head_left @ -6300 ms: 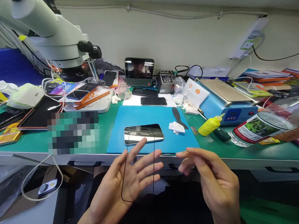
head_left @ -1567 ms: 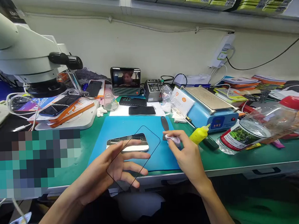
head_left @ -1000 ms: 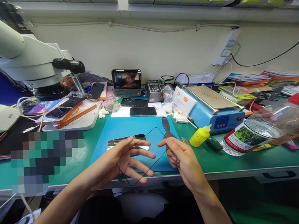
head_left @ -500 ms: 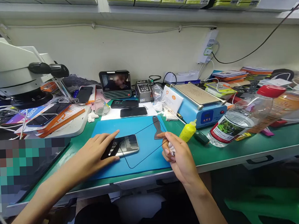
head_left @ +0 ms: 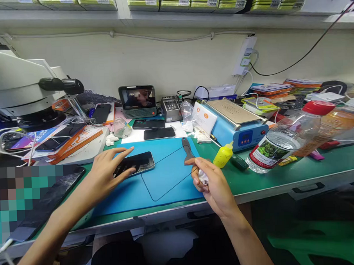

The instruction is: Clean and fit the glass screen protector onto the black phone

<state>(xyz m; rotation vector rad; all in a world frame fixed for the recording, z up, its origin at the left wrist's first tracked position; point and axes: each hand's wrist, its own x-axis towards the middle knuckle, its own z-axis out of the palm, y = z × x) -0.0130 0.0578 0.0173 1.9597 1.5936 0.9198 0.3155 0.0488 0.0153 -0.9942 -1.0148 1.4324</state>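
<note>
My left hand (head_left: 109,166) spans a dark smartphone (head_left: 139,162) lying screen up on the blue mat (head_left: 173,191). The thumb is at the near edge, the fingers are at the far side, and part of the phone is hidden under the hand. Between thumb and forefinger, my right hand (head_left: 210,182) pinches a clear screen glass (head_left: 167,174) with a thin black border, tilted above the mat. A crumpled white tissue (head_left: 202,176) sits in the same palm. Behind the glass lies a dark flat scraper (head_left: 187,149).
Right of the mat are a yellow squeeze bottle (head_left: 223,156), a blue heating plate machine (head_left: 238,124) and a water bottle (head_left: 271,150). Two phones (head_left: 159,133) lie behind the mat, near a small display (head_left: 137,101). A microscope (head_left: 25,92) stands at left, above a large dark tablet (head_left: 51,200).
My left hand and the smartphone have shifted left and slightly away from me, out from behind the glass. My right hand keeps the glass almost where it was.
</note>
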